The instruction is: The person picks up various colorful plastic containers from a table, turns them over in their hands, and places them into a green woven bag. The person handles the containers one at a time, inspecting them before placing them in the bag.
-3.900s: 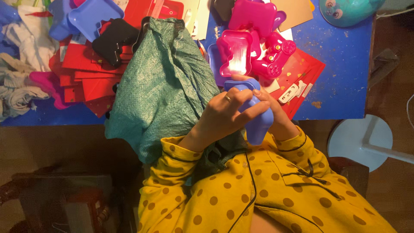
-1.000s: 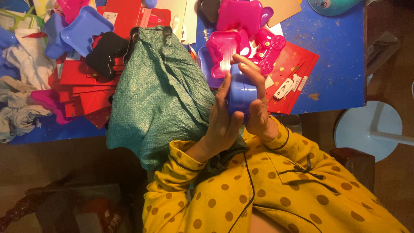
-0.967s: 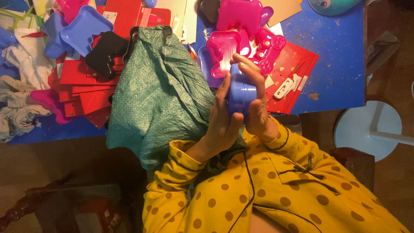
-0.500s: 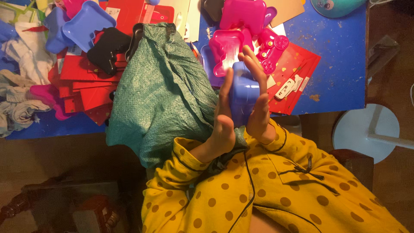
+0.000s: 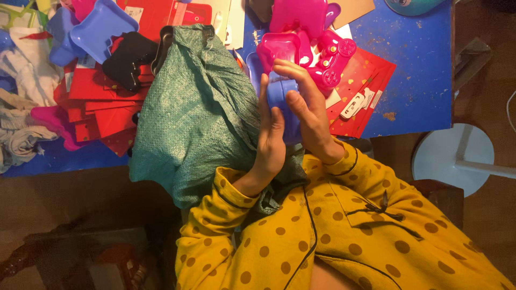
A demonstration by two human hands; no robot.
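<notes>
Covering blue table (image 5: 414,80), red cards (image 5: 102,99), pink trays (image 5: 301,21), green sack (image 5: 193,113), brown floor (image 5: 70,198)

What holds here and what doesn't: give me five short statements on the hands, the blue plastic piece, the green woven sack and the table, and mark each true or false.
1. Both hands, left hand and right hand, clasp the blue plastic piece. True.
2. The green woven sack lies to the right of the hands. False: it lies to their left.
3. The table top is blue. True.
4. The pink controller-shaped plastic trays rest in the person's lap. False: they lie on the table beyond the hands.
5. The yellow sleeves are plain. False: they carry brown dots.
</notes>
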